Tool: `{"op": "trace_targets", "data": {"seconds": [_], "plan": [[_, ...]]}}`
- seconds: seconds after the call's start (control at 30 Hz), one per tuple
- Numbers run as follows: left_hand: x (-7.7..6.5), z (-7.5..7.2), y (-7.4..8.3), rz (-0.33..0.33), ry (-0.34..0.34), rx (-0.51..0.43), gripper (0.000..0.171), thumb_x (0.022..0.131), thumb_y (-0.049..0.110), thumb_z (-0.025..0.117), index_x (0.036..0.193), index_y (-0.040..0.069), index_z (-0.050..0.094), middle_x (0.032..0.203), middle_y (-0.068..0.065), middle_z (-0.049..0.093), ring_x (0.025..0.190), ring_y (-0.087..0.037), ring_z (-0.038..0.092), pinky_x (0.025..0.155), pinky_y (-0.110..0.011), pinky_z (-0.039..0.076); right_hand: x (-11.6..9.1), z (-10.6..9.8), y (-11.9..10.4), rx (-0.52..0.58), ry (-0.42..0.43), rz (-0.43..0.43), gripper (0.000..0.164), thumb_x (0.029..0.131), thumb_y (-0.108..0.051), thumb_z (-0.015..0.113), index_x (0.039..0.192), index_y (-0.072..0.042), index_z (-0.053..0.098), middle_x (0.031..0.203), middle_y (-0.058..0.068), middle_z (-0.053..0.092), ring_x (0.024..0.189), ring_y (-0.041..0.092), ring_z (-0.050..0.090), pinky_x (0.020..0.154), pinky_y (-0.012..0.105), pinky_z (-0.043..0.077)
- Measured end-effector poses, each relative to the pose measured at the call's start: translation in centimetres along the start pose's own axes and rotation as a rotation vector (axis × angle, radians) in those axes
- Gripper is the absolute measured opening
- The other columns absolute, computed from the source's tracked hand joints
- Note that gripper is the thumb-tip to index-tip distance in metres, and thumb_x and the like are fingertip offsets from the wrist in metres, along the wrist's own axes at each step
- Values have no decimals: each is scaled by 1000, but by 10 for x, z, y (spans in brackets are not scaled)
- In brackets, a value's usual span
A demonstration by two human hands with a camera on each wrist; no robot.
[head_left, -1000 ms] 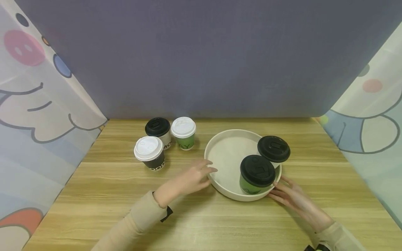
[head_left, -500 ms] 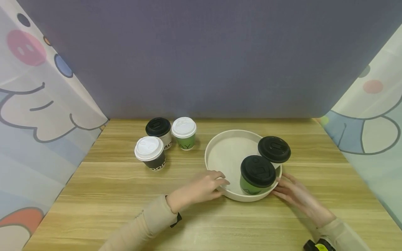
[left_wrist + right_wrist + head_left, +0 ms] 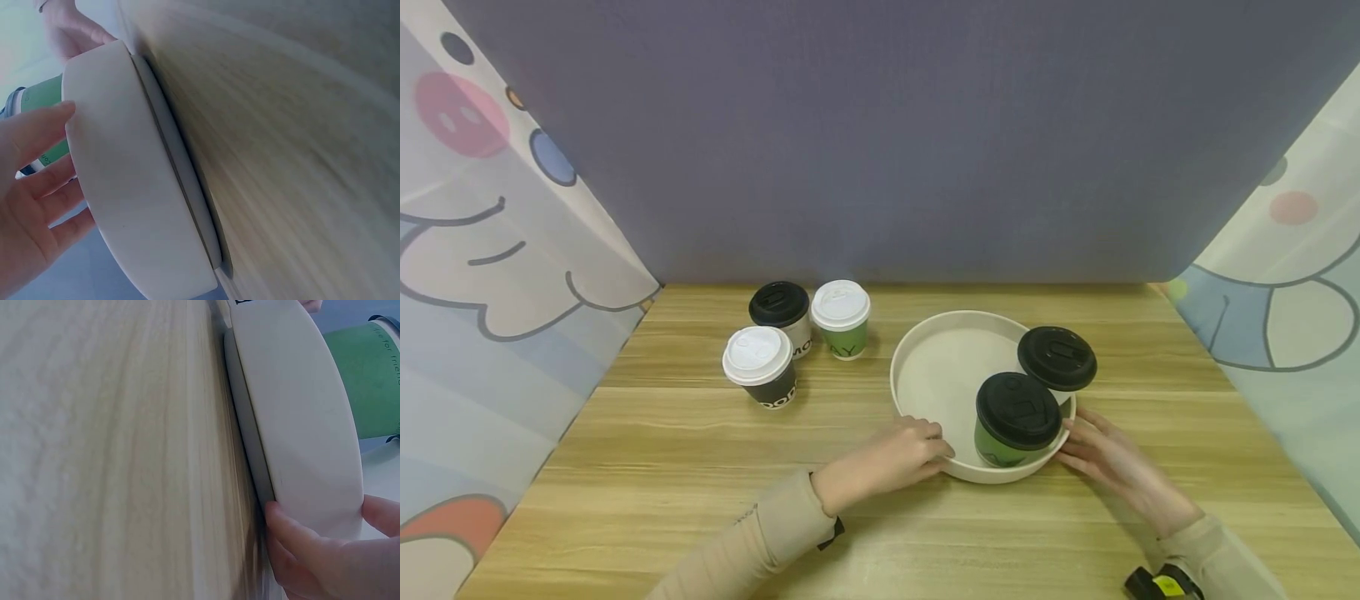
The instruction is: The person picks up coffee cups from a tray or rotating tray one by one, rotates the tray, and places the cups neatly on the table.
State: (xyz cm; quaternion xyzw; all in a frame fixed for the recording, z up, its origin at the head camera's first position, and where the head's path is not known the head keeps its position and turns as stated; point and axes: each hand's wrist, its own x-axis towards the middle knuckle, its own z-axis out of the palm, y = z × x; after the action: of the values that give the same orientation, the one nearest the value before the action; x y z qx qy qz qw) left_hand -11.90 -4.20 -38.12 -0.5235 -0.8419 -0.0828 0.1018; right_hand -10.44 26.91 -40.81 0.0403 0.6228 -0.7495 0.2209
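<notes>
The left hand point(image 3: 893, 460) has shifted rightward along the near rim of the round tray point(image 3: 936, 367), which lies between both hands. Its fingers hook over the rim; the right hand point(image 3: 1111, 467) pinches rim and underside, presumably for balanced support. Tray contents, near the right hand: two black-lidded cups point(image 3: 1018, 410), interiors hidden.

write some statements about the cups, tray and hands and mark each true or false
1. The left hand grips the round tray: true.
2. The right hand is wrapped around a cup: false; it holds the round tray.
3. The white-lidded green cup stands on the wooden table: true.
4. The black cup has a black lid: false; its lid is white.
5. The black-lidded green cup stands in the round tray: true.
</notes>
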Motion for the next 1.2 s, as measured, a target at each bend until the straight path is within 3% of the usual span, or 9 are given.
{"op": "trace_targets", "data": {"seconds": [0.5,0.8,1.2], "plan": [[-4,3,-9,-16,56,22,8,80,21,63,84,19,69,73,7,54,66,-6,52,61,-16,39,-3,5,5,48,0,0,78,94,-17,42,134,3,-21,105,4,52,95,11,55,89,34,43],[-11,-1,-19,-26,94,-42,6,78,15,66,83,15,69,75,4,54,69,-9,52,65,-17,41,-9,17,12,80,34,-6,82,92,-15,46,134,4,-22,102,5,54,95,15,57,88,35,43],[-16,-3,-28,-44,108,-79,6,76,14,67,82,14,69,76,3,54,70,-9,50,63,-13,40,-15,34,14,77,92,30,79,92,-13,46,138,-4,-18,115,16,42,96,16,56,90,35,41]]}}
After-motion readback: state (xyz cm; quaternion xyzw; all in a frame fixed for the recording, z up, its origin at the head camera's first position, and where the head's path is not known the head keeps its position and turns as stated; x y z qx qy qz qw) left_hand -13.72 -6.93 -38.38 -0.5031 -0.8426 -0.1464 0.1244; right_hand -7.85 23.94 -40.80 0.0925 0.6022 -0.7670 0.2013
